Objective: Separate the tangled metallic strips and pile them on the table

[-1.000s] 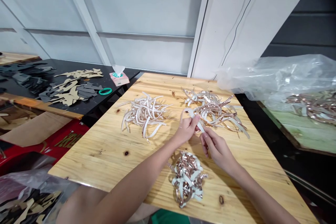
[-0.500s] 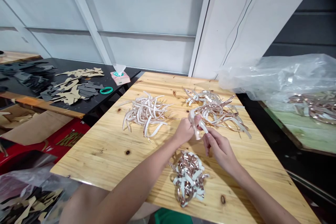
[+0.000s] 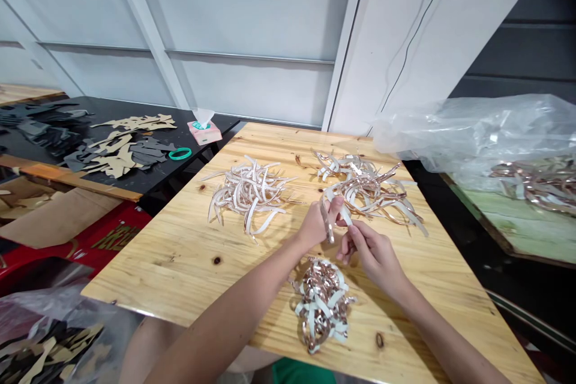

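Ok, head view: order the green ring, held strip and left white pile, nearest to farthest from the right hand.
1. Strip: held in the right hand.
2. White pile: left on the wooden table.
3. Green ring: farther left, on the black table.

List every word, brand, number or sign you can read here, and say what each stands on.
No text can be read with certainty.
Gold lettering on the glossy red surface at lower left: slanted and blurred, unreadable.
Green printed mark on the small pink-and-white tissue pack: too small to read.
Thin white-and-copper strip in the left hand and right hand: no lettering visible.
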`<state>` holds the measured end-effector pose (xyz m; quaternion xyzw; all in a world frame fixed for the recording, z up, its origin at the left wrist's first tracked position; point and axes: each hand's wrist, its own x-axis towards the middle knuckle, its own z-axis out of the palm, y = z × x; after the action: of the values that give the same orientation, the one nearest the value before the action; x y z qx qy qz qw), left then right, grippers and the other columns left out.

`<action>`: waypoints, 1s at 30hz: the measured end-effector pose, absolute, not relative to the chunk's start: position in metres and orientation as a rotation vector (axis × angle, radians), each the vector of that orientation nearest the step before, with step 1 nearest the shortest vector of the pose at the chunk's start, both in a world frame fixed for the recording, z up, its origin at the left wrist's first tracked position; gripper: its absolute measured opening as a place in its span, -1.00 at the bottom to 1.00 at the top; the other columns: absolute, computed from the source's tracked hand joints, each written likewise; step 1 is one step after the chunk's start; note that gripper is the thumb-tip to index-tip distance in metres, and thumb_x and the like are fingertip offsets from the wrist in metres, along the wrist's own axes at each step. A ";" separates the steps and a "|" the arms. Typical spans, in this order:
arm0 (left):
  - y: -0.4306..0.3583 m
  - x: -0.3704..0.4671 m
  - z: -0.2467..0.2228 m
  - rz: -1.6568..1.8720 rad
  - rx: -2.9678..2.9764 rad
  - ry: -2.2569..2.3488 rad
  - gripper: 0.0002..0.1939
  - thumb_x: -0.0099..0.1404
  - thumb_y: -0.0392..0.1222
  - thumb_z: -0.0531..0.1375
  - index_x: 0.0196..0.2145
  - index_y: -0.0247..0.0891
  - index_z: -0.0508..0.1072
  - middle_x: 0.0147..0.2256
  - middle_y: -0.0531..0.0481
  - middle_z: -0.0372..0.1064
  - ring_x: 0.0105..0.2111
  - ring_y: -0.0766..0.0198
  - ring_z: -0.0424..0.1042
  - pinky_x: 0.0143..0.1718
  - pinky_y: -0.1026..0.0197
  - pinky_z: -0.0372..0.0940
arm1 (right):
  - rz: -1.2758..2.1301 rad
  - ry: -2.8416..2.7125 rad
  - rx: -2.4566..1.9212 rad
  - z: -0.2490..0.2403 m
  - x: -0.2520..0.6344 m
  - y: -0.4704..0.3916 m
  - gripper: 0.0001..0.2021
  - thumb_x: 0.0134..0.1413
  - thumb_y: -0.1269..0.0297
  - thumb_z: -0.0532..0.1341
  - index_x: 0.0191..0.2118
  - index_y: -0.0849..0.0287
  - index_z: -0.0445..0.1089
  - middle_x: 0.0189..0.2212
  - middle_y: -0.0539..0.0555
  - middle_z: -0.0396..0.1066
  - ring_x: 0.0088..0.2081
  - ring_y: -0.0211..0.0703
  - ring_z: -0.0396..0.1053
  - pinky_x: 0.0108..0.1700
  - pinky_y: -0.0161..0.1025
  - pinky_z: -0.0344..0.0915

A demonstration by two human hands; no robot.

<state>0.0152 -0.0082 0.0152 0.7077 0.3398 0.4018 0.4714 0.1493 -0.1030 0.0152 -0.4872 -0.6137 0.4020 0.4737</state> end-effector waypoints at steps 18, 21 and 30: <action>-0.007 0.020 0.010 0.965 1.717 0.830 -0.26 0.39 0.37 -0.14 -0.59 -0.30 0.35 -0.62 -0.03 0.32 -0.57 0.32 0.36 -0.49 0.30 0.20 | 0.817 -1.535 -1.218 0.018 0.151 -0.103 -0.67 0.40 0.05 0.04 -0.03 0.16 0.41 -0.32 0.12 0.55 -0.47 -0.14 0.46 -0.35 -0.21 0.42; -0.006 0.021 0.009 0.949 1.705 0.832 -0.25 0.36 0.41 -0.15 -0.59 -0.30 0.34 -0.63 -0.04 0.33 -0.58 0.31 0.36 -0.52 0.31 0.19 | 0.785 -1.591 -1.217 0.018 0.154 -0.103 -0.67 0.40 0.07 0.04 0.01 0.15 0.41 -0.24 0.15 0.57 -0.45 -0.14 0.46 -0.31 -0.19 0.42; -0.005 0.013 0.007 0.953 1.825 0.812 -0.29 0.41 0.34 -0.13 -0.57 -0.29 0.36 -0.60 -0.02 0.34 -0.54 0.32 0.34 -0.47 0.30 0.21 | 0.800 -1.459 -1.203 0.018 0.153 -0.101 -0.68 0.38 0.05 0.08 -0.13 0.15 0.47 -0.37 0.12 0.54 -0.40 -0.10 0.46 -0.34 -0.19 0.44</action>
<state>0.0135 -0.0052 0.0072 0.7373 0.3282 0.3849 0.4478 0.1532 -0.1013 0.0182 -0.5014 -0.6078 0.3333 0.5178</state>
